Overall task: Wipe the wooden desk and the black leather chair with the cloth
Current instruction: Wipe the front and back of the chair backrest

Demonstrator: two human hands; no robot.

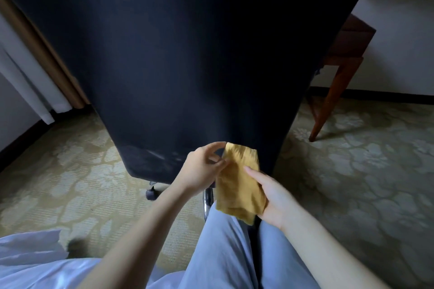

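Left hand (203, 167) pinches cloth (237, 186) top corner; right hand (275, 196) grips lower edge. Refold clean face outward, then wipe chair (187, 54) back at 12 o'clock in overlapping strokes.

Both forearms are extended forward. The cloth (237, 189) is pinched at its top by the left grip (203, 168) and held lower down by the right grip (273, 198).

Left hand (202, 168), right hand (272, 199) grip cloth (237, 186) before chair (187, 54).
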